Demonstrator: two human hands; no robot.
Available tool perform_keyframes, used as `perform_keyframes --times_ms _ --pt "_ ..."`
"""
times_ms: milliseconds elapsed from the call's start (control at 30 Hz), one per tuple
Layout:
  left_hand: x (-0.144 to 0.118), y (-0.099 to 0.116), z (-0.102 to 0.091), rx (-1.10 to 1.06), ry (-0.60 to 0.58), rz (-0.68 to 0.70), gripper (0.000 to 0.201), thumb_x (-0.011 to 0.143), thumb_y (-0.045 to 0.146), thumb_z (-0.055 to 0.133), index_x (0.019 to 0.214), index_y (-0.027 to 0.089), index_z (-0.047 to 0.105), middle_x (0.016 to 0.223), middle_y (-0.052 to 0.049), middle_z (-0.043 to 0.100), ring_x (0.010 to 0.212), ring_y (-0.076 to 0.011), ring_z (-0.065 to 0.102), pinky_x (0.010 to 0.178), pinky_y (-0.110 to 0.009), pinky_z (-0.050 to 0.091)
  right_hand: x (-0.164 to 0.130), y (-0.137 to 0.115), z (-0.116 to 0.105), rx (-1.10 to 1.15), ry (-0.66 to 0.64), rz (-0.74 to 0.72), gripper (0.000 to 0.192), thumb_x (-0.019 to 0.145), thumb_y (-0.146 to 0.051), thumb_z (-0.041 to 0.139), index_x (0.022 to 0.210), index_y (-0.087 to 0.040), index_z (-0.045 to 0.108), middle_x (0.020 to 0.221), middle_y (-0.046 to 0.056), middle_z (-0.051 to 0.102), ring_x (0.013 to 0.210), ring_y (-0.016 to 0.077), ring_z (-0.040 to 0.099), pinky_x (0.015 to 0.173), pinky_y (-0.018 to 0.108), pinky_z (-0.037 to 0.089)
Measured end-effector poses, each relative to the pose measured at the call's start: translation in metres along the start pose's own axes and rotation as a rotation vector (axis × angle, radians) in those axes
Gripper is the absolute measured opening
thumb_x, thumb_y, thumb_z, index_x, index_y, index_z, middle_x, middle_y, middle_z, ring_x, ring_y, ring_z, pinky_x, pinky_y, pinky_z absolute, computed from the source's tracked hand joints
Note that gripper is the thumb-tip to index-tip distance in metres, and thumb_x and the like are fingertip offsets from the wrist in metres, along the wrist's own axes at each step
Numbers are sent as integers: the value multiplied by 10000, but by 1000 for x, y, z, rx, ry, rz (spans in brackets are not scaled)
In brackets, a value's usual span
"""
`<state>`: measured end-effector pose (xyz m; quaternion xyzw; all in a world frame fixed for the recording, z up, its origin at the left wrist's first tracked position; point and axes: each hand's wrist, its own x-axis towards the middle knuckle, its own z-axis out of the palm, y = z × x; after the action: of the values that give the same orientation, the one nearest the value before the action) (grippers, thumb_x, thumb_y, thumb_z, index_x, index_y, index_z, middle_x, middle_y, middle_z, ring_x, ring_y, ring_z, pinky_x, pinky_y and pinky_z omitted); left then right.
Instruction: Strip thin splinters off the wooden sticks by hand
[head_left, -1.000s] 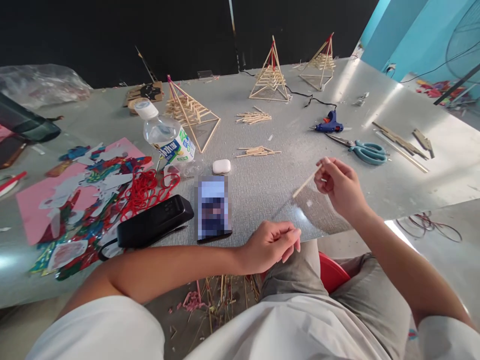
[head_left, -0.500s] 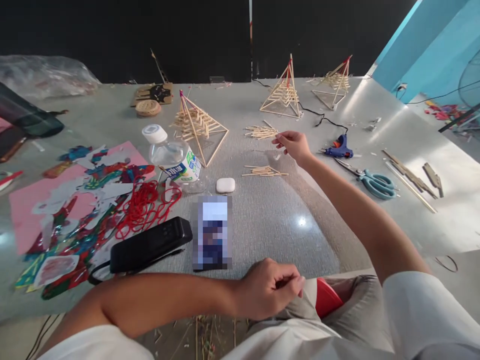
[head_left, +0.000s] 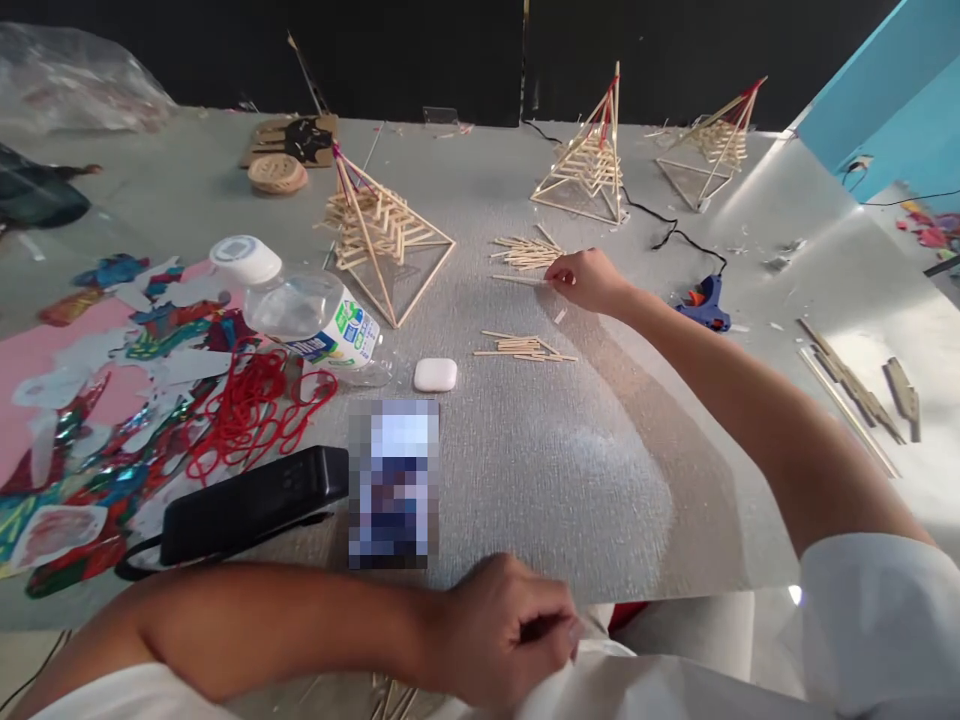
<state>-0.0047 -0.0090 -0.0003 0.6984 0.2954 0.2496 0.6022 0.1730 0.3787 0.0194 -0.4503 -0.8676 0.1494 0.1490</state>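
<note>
My right hand (head_left: 586,280) is closed in a pinch on the right end of a thin wooden stick (head_left: 519,279), which points left over the table. Just behind that stick lies a loose pile of short wooden sticks (head_left: 525,252). A second, smaller group of sticks (head_left: 525,347) lies nearer to me. My left hand (head_left: 517,630) is curled in a loose fist at the table's front edge, with nothing visible in it. A stick pyramid frame (head_left: 390,235) with layered crosspieces stands left of the piles.
Two more stick pyramids (head_left: 581,165) (head_left: 712,150) stand at the back right. A blue glue gun (head_left: 706,303) lies beyond my right forearm. On the left are a plastic bottle (head_left: 315,320), red string (head_left: 255,415), a black power bank (head_left: 255,505), a phone (head_left: 395,485) and a white case (head_left: 435,375).
My right hand has come slightly nearer from the pile's right end, and a single stick now shows apart in its fingers. My left hand stays curled. The view has shifted; my forearm now hides the scissors.
</note>
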Motion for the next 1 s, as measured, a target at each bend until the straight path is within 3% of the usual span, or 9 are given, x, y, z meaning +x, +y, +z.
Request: perform_keyframes --times_ms 167,333,633,1000 --pt "2 1 2 3 15 93 227 972 216 541 755 204 607 562 38 533 503 -103 487 519 -212 365 -18 2 -5 67 -183 -125 145 904 -294 732 971 -236 845 883 57 826 800 208 722 774 325 551" --pt "2 5 0 23 21 94 276 967 213 559 696 220 507 553 45 483 505 -108 440 517 -239 341 -41 -4 -14 69 -273 -187 233 956 -409 717 1030 -231 849 1102 116 812 885 236 729 775 345 538" --pt "1 11 -8 90 -61 47 346 1054 305 488 759 203 640 623 10 596 564 -115 496 583 -252 398 -64 -31 -8 -96 -244 -185 267 985 -490 744 1063 -260 855 1131 114 791 1052 315 691 956 439 525" --pt "4 4 -5 96 -70 36 391 1053 377 513 715 191 581 579 42 466 551 -104 406 550 -246 305 -92 -50 1 -211 -153 -78 231 1027 -374 660 1122 -267 841 1147 122 785 1138 336 690 1038 478 537"
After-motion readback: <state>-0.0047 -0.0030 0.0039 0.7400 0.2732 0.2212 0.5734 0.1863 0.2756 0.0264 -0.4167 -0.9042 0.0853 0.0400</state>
